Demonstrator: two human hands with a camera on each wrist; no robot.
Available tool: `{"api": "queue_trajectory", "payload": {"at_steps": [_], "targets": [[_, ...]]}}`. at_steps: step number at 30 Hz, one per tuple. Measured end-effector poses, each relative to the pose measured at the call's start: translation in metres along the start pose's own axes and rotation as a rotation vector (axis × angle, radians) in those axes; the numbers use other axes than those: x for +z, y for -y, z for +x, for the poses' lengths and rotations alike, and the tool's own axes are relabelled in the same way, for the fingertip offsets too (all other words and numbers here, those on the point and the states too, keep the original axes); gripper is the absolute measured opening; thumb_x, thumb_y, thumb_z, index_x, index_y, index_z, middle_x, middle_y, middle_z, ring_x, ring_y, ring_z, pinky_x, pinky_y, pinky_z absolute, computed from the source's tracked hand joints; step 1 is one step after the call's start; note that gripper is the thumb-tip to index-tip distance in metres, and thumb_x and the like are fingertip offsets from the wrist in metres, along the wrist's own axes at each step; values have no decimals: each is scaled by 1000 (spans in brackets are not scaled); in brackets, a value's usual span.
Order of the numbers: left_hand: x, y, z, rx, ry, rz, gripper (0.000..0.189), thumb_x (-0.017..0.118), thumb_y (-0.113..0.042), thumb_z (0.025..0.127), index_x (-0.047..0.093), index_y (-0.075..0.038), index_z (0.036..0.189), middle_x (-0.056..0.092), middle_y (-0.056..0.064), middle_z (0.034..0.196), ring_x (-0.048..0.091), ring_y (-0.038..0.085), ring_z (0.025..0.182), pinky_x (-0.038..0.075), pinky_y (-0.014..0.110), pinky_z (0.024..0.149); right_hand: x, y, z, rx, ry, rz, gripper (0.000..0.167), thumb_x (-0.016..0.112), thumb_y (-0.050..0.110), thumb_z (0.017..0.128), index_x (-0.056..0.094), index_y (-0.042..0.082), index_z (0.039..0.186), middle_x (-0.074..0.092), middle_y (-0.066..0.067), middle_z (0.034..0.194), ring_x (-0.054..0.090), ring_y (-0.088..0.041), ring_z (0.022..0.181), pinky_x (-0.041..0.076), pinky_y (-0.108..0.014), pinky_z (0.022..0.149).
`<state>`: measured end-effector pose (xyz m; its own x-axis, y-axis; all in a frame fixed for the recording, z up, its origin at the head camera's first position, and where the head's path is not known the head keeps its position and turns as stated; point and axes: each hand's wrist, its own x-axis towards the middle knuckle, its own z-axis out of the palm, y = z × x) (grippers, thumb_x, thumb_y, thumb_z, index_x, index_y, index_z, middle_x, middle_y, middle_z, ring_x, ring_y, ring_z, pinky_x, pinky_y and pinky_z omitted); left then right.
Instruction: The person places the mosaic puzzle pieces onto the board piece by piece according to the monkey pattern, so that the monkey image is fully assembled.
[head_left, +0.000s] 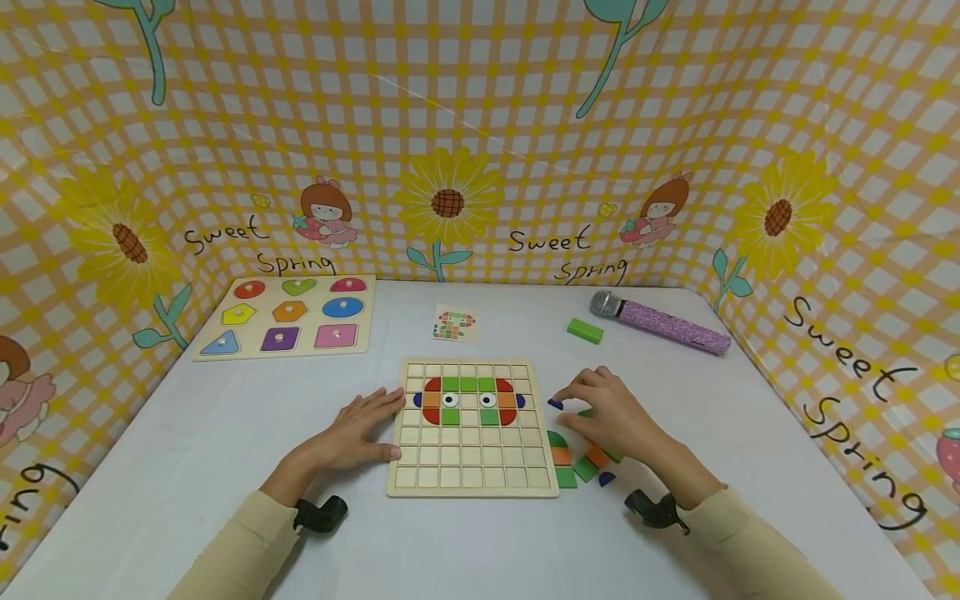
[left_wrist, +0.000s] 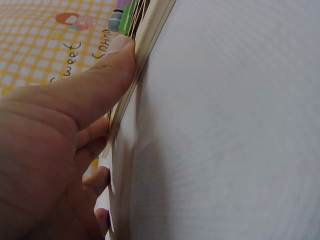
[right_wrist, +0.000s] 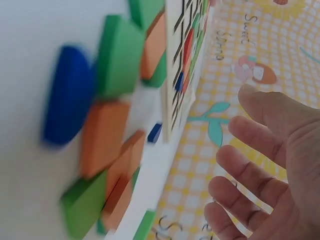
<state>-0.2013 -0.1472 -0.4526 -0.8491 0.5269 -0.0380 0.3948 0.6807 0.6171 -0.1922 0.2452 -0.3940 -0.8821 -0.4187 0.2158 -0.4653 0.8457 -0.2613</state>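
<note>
My left hand (head_left: 348, 437) rests at the left edge of a wooden grid board (head_left: 472, 492), thumb and fingertips on its side. Set in the grid are red, orange, green and blue pieces and two eye tiles (head_left: 449, 400), forming a face-like pattern. To the right of the board, my right hand (head_left: 611, 417) hovers with bent, spread fingers by a small blue half-round piece (head_left: 555, 404). In the right wrist view that blue piece (right_wrist: 155, 132) lies on the table, apart from the fingers. Several green and orange pieces (right_wrist: 105, 137) lie below this hand, near another blue half-round piece (head_left: 607, 479).
A pattern card (head_left: 454, 323) lies behind the board. At the back left is a knobbed shape puzzle (head_left: 360, 333). A green block (head_left: 585, 331) and a glittery purple microphone (head_left: 667, 325) lie at the back right. Checked cloth (head_left: 480, 108) walls in the white table.
</note>
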Motion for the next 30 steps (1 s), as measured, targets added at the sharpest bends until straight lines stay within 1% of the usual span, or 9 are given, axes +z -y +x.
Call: {"api": "queue_trajectory", "payload": {"at_steps": [4,10,16,22,26,30], "targets": [[0,0,0,0,1,-6,78,70,-34,84,32,-7,147,25,11,157,13,37,146,2,59,118,-6,-13,-14,28,4,12,26,74,25,80,72,14,103,64,-2,101,48,-19,96,42,-35,79],[-1,0,2,0,-1,-2,78,70,-33,83,32,-9,147,25,9,157,12,36,147,2,58,119,-12,-35,-31,39,-11,16,26,76,22,79,72,12,102,65,-5,99,48,-19,94,42,-34,76],[-2,1,1,13,-6,3,79,70,-34,83,32,-7,147,25,11,157,13,37,146,3,59,118,-13,-52,-41,48,-13,4,25,75,21,79,72,13,102,64,-3,98,49,-20,94,43,-36,77],[-3,0,1,8,-3,-2,79,70,-33,84,32,-7,147,25,12,157,12,38,146,2,59,118,-8,-66,-36,55,-13,-7,24,74,18,80,72,12,102,64,-5,97,50,-22,94,42,-38,78],[-2,0,0,5,0,-3,79,70,-34,84,32,-7,147,25,12,157,13,38,146,2,59,118,-4,-75,-28,72,12,-21,23,73,19,81,71,11,103,64,-7,98,50,-25,95,43,-42,80],[-1,0,1,0,2,-1,79,70,-34,83,32,-8,147,25,11,157,13,36,147,3,58,118,-1,-82,-20,75,39,-46,24,72,20,82,71,11,104,65,-8,99,51,-26,95,43,-43,80]]}}
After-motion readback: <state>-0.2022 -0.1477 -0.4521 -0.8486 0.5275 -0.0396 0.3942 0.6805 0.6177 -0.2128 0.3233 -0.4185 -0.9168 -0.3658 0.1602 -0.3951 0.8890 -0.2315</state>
